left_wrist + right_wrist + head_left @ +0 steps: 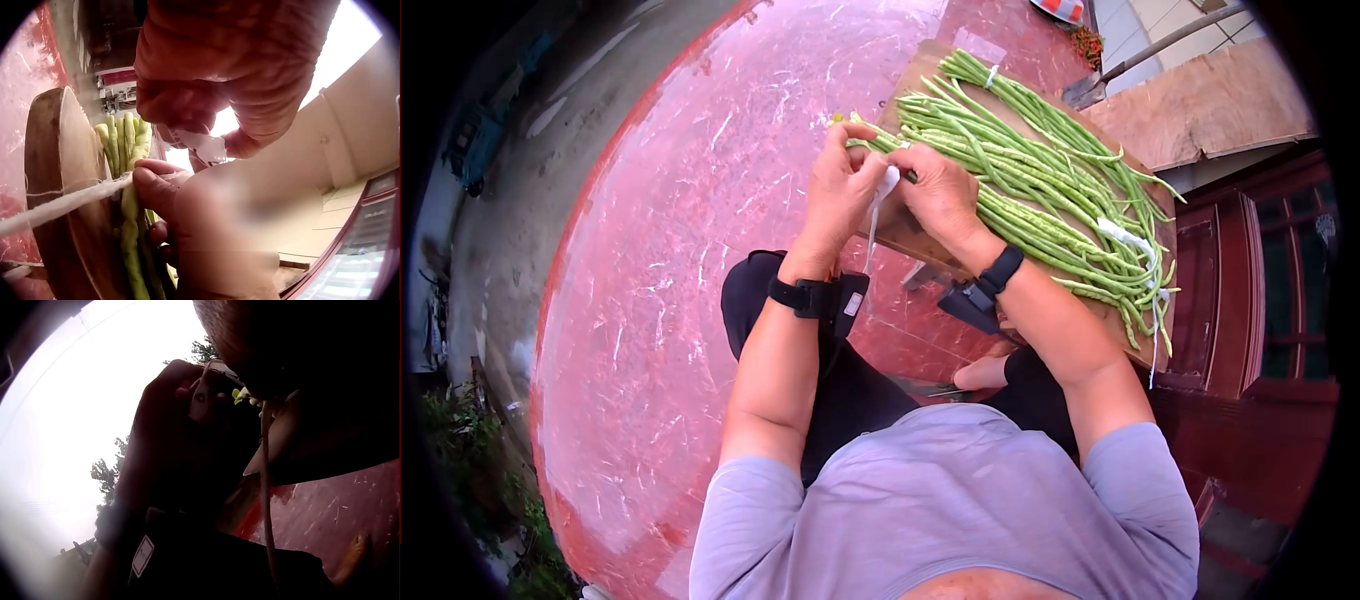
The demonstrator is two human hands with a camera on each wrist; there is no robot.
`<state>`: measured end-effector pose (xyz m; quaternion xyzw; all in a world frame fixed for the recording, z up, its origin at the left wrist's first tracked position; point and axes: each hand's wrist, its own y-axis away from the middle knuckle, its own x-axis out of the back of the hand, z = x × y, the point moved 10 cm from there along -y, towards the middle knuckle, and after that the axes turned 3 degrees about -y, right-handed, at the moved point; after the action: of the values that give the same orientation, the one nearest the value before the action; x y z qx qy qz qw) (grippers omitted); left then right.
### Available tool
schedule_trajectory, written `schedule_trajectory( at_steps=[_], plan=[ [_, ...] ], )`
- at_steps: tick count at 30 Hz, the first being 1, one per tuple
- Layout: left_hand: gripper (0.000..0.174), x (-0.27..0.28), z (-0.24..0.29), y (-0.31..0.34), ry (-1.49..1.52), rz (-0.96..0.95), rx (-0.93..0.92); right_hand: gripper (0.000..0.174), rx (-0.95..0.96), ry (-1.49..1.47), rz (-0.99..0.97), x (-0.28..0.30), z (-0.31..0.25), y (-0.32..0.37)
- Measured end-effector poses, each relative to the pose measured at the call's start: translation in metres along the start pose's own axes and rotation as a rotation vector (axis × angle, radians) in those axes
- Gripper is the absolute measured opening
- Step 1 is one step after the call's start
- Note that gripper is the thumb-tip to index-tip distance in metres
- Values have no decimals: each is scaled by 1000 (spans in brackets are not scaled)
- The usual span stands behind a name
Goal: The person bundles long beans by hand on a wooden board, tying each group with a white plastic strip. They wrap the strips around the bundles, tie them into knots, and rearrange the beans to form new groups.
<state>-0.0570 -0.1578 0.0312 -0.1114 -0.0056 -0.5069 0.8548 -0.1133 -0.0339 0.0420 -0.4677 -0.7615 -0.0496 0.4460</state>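
Both hands meet over the stem end of a bundle of long green beans (pixel 1040 215), at the left edge of a wooden board (pixel 1135 345). My left hand (pixel 837 190) pinches a white cloth strip (pixel 209 147) between thumb and fingers. My right hand (pixel 940 195) presses thumb and finger onto the strip where it crosses the beans (pixel 130 228). One end of the strip hangs down below the hands in the head view. The right wrist view is dark, with the left hand (pixel 165 425) close to the bean tips.
A second bean bundle (pixel 1010 85) with a white tie lies at the board's far side. Another white strip (pixel 1125 235) lies over the beans. A shovel (pixel 1090 92) and plywood sheet (pixel 1200 105) stand beyond, a dark red door (pixel 1240 290) at right. The floor (pixel 670 250) is red.
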Motion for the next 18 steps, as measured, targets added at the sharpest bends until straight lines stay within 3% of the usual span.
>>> schedule_trajectory(
  at_steps=[2,3,6,7,10,11,14,17,18],
  plan=[
    [32,9,-8,1,354,56,65,16,-44,-30,-8,0,4,1],
    [28,23,-14,2,320,199,45,16,-83,-63,-26,0,7,1],
    [24,20,-20,-3,-268,162,-72,15,-154,-124,-46,1,13,0],
    [26,5,-35,3,-253,12,134,14,-169,-137,-50,1,15,-1],
    [30,-11,-22,9,-622,-137,37,17,-178,-201,-38,-1,22,-1],
    [30,-13,-22,13,-621,-132,-30,17,-168,-188,-39,-1,23,-1],
    [22,-13,-29,10,-572,-139,75,18,-155,-233,-31,-1,24,0],
    [12,-7,-15,6,-349,-1,-253,20,-127,-232,-25,-3,30,-3],
    [11,-5,-4,7,-465,55,-290,20,-119,-262,-10,-2,32,-3]
  ],
)
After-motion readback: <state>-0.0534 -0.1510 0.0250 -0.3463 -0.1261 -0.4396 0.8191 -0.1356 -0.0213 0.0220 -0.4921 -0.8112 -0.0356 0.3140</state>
